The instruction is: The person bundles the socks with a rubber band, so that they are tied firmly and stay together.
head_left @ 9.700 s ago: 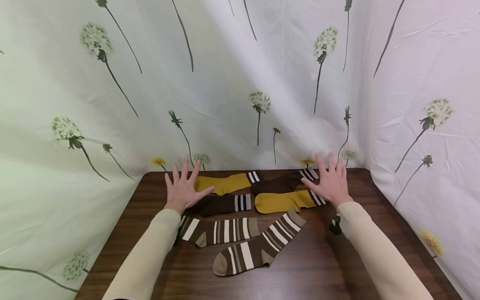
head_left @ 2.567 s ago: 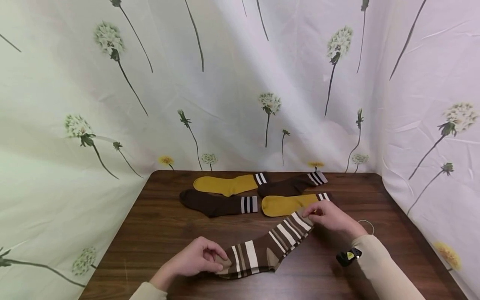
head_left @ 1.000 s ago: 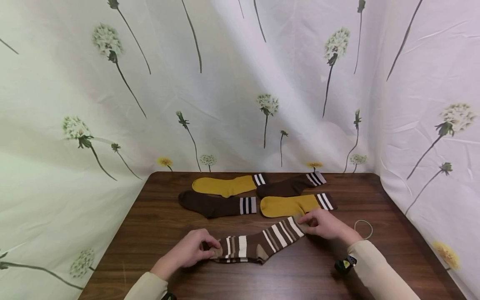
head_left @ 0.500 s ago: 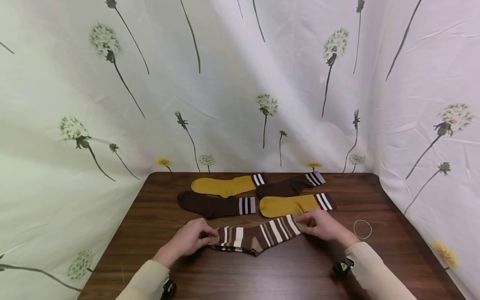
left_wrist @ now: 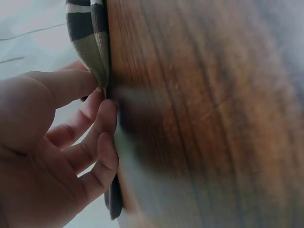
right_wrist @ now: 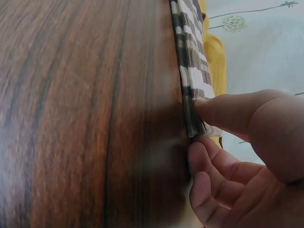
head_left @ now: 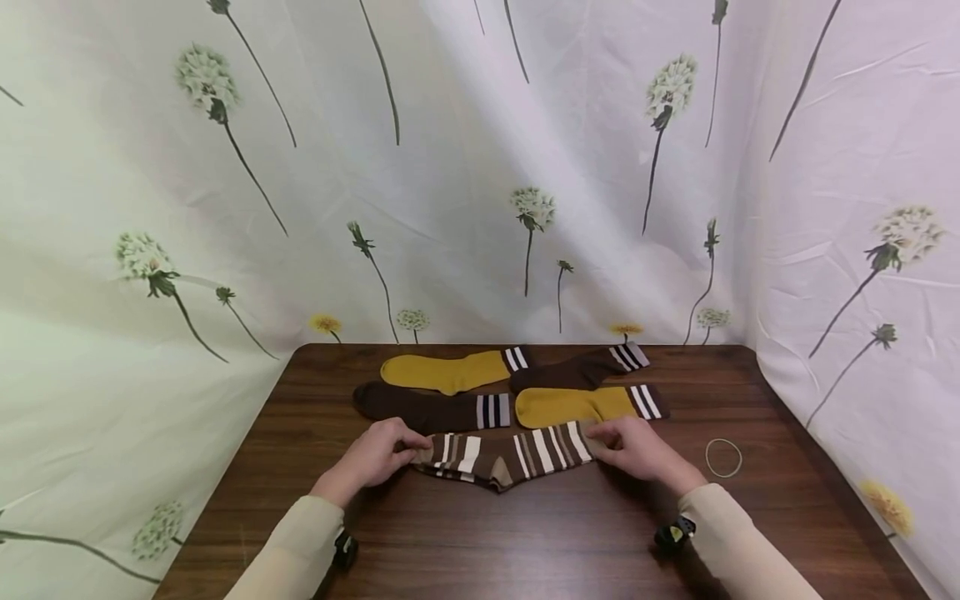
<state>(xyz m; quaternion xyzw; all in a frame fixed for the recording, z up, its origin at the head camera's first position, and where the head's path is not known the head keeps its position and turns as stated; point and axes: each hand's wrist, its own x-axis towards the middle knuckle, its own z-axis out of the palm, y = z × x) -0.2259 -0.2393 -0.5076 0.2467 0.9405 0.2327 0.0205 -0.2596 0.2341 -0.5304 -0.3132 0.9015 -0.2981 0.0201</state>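
Two brown, tan and white striped socks (head_left: 491, 458) lie stacked on the table, toes to the left. My left hand (head_left: 377, 454) pinches the tan toe end (left_wrist: 97, 59) between thumb and fingers, as the left wrist view confirms. At the other end, my right hand (head_left: 637, 450) pinches the layered cuffs (right_wrist: 192, 111). Just beyond lie a dark brown sock (head_left: 416, 406) with a grey-striped cuff and a mustard sock (head_left: 558, 406). Behind these are another mustard sock (head_left: 442, 371) and another dark brown sock (head_left: 558, 369). Most of the lower striped sock is hidden.
A thin pale ring (head_left: 723, 458) lies on the wooden table (head_left: 495, 550), right of my right hand. A white cloth (head_left: 450, 208) printed with dandelions hangs behind the table and along its sides.
The striped socks lay apart 9.7 s ago under spread hands; by 2.6 s ago they were stacked and held. Since then both hands have shifted them away from me and slightly left.
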